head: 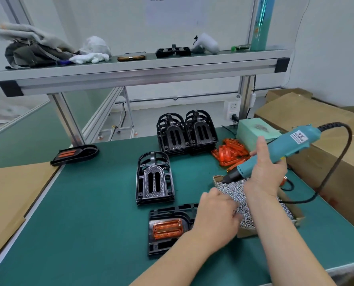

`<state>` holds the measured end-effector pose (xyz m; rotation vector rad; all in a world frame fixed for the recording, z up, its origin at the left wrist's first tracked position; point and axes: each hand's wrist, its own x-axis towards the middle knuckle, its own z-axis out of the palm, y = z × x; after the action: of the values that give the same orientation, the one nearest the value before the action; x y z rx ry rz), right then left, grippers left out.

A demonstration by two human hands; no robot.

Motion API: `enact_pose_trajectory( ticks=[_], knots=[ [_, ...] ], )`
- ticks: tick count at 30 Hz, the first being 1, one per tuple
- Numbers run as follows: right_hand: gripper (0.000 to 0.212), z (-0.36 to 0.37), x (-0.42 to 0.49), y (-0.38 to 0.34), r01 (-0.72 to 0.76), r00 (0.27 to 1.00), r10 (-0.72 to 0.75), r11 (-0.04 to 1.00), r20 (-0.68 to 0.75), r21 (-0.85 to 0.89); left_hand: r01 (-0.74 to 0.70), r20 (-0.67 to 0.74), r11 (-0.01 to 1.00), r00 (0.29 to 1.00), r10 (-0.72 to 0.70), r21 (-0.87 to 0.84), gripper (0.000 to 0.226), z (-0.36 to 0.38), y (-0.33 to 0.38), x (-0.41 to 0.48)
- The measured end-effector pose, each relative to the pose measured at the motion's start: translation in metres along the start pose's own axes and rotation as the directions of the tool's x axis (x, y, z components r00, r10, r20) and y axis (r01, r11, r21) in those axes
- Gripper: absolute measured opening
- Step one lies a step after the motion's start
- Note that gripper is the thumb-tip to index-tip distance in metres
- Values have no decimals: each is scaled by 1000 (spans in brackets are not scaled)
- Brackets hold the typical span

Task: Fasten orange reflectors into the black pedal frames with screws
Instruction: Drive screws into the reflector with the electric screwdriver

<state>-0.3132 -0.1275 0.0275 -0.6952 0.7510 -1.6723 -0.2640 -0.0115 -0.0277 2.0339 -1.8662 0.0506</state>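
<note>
Gripping the screwdriver (pixel 291 145), right hand (pixel 264 176) curled round it; left hand (pixel 215 215) sunk in screws (pixel 234 190), pinch unclear. Tiny, light, slippery; best pinched singly.

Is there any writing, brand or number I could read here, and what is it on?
Nothing reads clearly.
On the electric screwdriver, a white label: lettering too blurred to read.
On the paper sheet at the back: code square at top, print too faint.

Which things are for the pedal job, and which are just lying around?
For the job: electric screwdriver, box of screws, orange reflectors, black pedal frames.
Just lying about: cloths on the shelf, phone, cardboard boxes.
</note>
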Motion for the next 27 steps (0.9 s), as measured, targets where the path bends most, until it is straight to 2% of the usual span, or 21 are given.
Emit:
enact_pose_trajectory(
  ticks=[2,7,11,15,18,24,27],
  knots=[
    [21,-1,1,-1,-2,1000,2,1000,-18,0,40,66,996,997,-45,81,28,10,7,6],
    [24,-2,-1,3,-15,999,15,1000,-37,-5,198,113,974,971,-210,110,12,14,19,25],
    [24,-3,-3,5,-29,999,29,1000,-34,4,229,36,973,972,-230,40,16,15,20,26],
    [25,-3,-3,6,-20,999,20,1000,-42,6,205,-48,967,975,-215,-151,15,14,20,15],
    [25,-2,-4,5,-27,998,28,1000,-63,13,196,-131,927,960,-248,-321,12,11,18,8],
    [23,2,-12,-3,-57,995,62,996,-75,64,316,-101,725,878,-468,-612,10,-8,-14,-15],
    [23,4,-20,-5,-92,994,97,990,-52,103,352,-93,640,828,-554,-683,18,-19,-35,-29]
  ],
)
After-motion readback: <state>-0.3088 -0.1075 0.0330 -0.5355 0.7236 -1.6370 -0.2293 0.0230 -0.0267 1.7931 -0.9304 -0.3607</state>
